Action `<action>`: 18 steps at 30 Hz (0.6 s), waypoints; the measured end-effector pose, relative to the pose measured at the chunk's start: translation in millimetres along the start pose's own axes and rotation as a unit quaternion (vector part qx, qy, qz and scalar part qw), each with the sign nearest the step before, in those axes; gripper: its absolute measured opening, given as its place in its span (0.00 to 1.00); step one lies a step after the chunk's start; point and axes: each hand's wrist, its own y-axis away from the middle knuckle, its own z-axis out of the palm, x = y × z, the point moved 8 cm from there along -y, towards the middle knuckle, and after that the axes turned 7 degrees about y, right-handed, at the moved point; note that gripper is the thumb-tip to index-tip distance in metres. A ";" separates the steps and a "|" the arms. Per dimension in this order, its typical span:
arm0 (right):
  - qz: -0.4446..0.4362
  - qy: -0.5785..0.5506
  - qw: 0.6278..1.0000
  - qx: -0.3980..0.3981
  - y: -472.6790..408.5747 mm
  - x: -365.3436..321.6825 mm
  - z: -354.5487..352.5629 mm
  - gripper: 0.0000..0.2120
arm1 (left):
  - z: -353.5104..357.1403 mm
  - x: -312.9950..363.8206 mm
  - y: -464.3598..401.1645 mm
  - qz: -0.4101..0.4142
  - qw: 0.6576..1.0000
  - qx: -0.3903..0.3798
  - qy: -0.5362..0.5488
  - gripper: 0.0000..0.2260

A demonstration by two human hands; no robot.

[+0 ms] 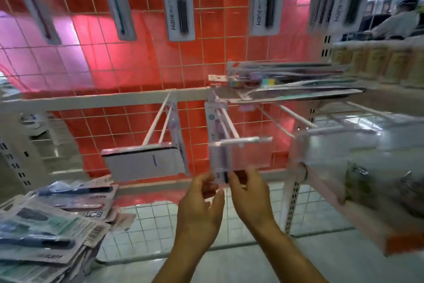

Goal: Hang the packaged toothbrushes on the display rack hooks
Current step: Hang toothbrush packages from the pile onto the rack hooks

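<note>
Fingers [238, 178] of both hands pinch a hanging toothbrush pack [221, 163] — red grid wall [142, 57], tiled floor [160, 218].

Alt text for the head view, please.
Both hands, left hand and right hand, pinch the bottom of a clear-packaged toothbrush hanging on a white wire hook; a pile of loose toothbrush packs lies lower left.

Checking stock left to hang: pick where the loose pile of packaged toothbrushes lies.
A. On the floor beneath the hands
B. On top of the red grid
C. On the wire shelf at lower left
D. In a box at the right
C: the pile of packaged toothbrushes lies fanned across the wire shelf at lower left, left of both hands.
</note>
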 end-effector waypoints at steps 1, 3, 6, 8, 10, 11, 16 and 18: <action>0.009 0.009 1.000 0.001 6.9 -9.6 -4.1 0.04 | -0.1 4.1 4.7 -0.019 1.000 0.002 -0.002 0.10; 0.028 0.010 1.000 -0.008 21.2 -30.2 -11.7 0.05 | 1.0 15.6 16.6 -0.055 0.998 -0.011 -0.018 0.10; 0.069 -0.004 0.996 -0.052 41.1 -54.9 -19.9 0.04 | 0.6 38.3 36.8 -0.108 0.993 -0.041 -0.035 0.10; 0.094 0.024 0.993 -0.065 51.8 -62.9 -28.3 0.09 | -3.6 55.0 50.6 -0.141 0.987 -0.057 -0.056 0.10; 0.128 0.052 0.987 -0.083 62.4 -69.1 -36.7 0.09 | -8.5 74.0 63.5 -0.161 0.981 -0.073 -0.075 0.10; 0.142 0.065 0.984 -0.091 67.5 -73.8 -41.3 0.09 | -11.1 84.5 69.3 -0.164 0.979 -0.079 -0.088 0.09; 0.143 0.138 0.975 -0.096 85.2 -115.7 -75.7 0.06 | -24.4 140.8 86.8 -0.159 0.962 -0.112 -0.192 0.08; 0.112 0.186 0.972 -0.089 86.8 -141.4 -92.4 0.05 | -30.8 167.4 88.6 -0.135 0.955 -0.123 -0.235 0.09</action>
